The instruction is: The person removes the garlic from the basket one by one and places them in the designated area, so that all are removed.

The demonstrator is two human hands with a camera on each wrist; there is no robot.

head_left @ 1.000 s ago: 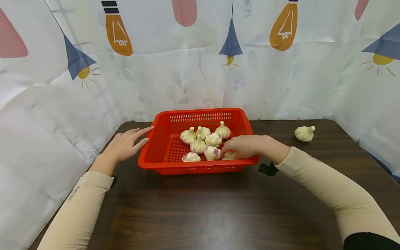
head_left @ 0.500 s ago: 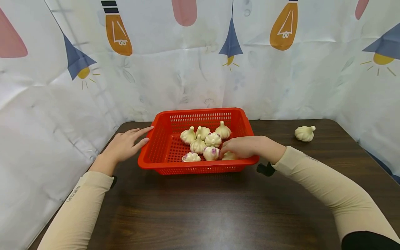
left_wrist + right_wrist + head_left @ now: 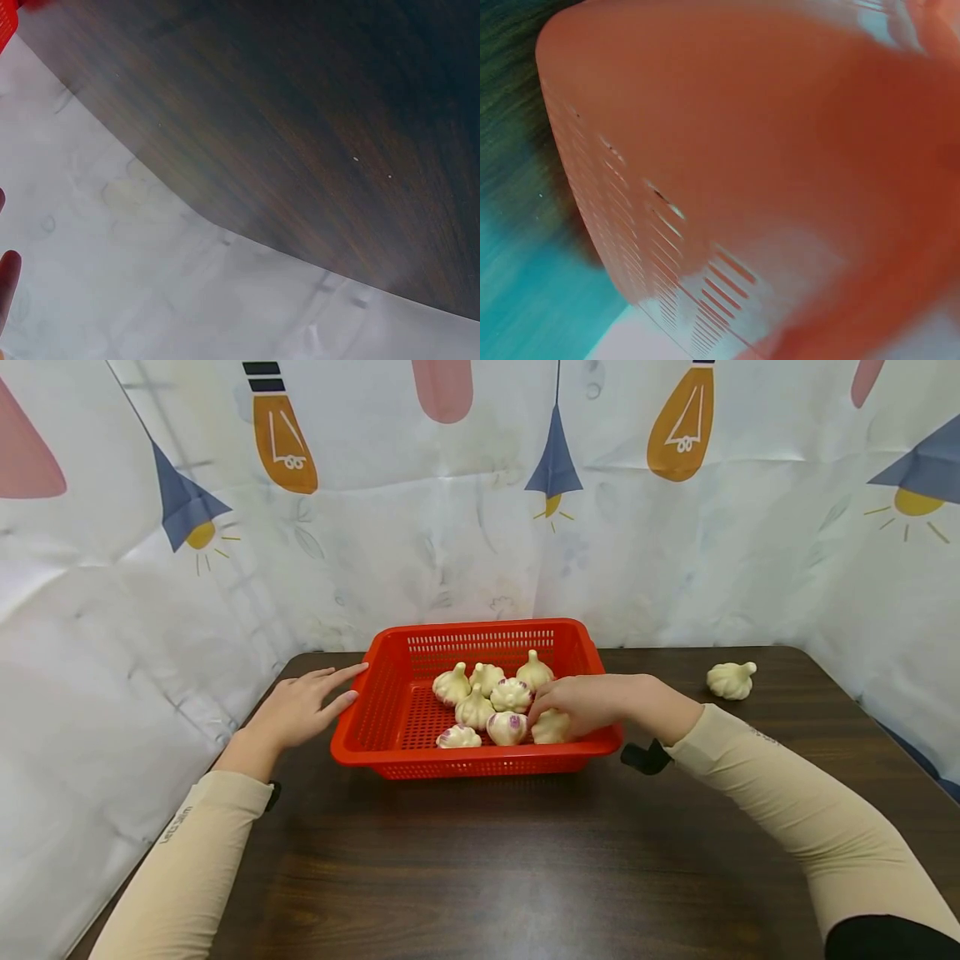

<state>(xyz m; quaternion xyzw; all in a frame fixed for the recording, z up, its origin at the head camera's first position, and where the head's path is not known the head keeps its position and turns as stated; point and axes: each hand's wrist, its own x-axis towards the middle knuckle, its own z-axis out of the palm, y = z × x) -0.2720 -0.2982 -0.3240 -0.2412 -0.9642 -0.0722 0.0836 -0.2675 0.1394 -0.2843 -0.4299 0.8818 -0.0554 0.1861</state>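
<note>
A red plastic basket (image 3: 480, 762) with slotted walls stands on the dark table and holds several garlic bulbs, some streaked purple. My right hand (image 3: 588, 700) reaches over its right side, fingers curled around a pale garlic bulb (image 3: 552, 727) in the front right corner. Just left of those fingers lies a purple-marked garlic bulb (image 3: 507, 728). My left hand (image 3: 296, 706), fingers extended, touches the basket's left rim. In the left wrist view only fingertips (image 3: 9, 274) show at the edge. The basket wall (image 3: 690, 127) fills the right wrist view, hiding the right fingers.
One more garlic bulb (image 3: 731, 681) lies on the table (image 3: 480, 868) at the far right. A patterned white curtain (image 3: 450, 543) hangs behind the table and along both sides.
The right hand has risen slightly, and the garlic bulb under it shows more. The purple-marked bulb beside it shifted slightly left early on. The left hand has stayed put.
</note>
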